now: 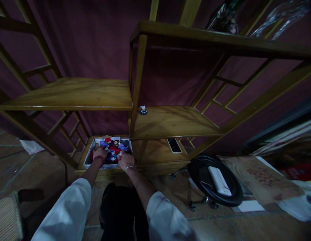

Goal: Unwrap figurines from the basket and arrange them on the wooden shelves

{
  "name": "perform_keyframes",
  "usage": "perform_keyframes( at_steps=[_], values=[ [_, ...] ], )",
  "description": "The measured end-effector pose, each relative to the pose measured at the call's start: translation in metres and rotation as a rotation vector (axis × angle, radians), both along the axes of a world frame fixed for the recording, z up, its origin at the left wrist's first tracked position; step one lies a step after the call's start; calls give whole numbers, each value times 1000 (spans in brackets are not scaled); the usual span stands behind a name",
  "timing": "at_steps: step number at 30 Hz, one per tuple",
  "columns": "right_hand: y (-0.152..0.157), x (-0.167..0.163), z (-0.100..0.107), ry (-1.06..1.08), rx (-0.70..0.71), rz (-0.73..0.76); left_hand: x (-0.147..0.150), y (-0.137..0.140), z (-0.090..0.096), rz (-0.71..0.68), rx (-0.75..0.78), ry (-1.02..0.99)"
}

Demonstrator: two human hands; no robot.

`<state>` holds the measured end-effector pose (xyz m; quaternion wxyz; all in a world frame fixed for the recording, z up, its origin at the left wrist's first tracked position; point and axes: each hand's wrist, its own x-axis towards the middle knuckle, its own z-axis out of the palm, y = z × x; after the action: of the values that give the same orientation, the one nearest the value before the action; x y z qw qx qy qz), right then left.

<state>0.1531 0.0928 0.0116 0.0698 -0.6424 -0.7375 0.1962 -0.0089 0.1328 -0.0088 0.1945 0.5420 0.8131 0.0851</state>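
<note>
A shallow white-edged box (87, 161) sits on the low left shelf, packed with small red, blue and purple figurines (115, 150). My left hand (99, 153), with a red beaded bracelet at the wrist, reaches over the left part of the box among the figurines; its fingertips are hidden. At the box's right front, my right hand (127, 161), wearing a silver bangle, has its fingers curled in; a small pale bit shows at the fingertips, too small to name. One small figurine (143, 110) with a white top and dark base stands alone on the middle shelf.
A wooden shelf unit (170, 122) stands against a dark red wall. A white-framed phone-like object (174, 146) lies on the lower right shelf. To the right, a round black stool (195, 164) bears a white box (219, 180). A woven seat (8, 217) is at the left.
</note>
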Motion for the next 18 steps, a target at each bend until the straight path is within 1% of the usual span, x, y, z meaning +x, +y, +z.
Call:
perform_keyframes(
  at_steps=[5, 9, 14, 18],
  values=[
    [0, 0, -3, 15, 10, 5, 3, 0, -2, 108, -61, 59],
    [-1, 0, -2, 15, 26, 14, 4, 0, -4, 109, -57, 90],
    [-1, 0, 2, -22, 7, 18, 3, 1, -7, 114, -75, 48],
    [-1, 0, 0, -22, 4, 8, 0, 3, -8, 153, -72, -23]
  ],
)
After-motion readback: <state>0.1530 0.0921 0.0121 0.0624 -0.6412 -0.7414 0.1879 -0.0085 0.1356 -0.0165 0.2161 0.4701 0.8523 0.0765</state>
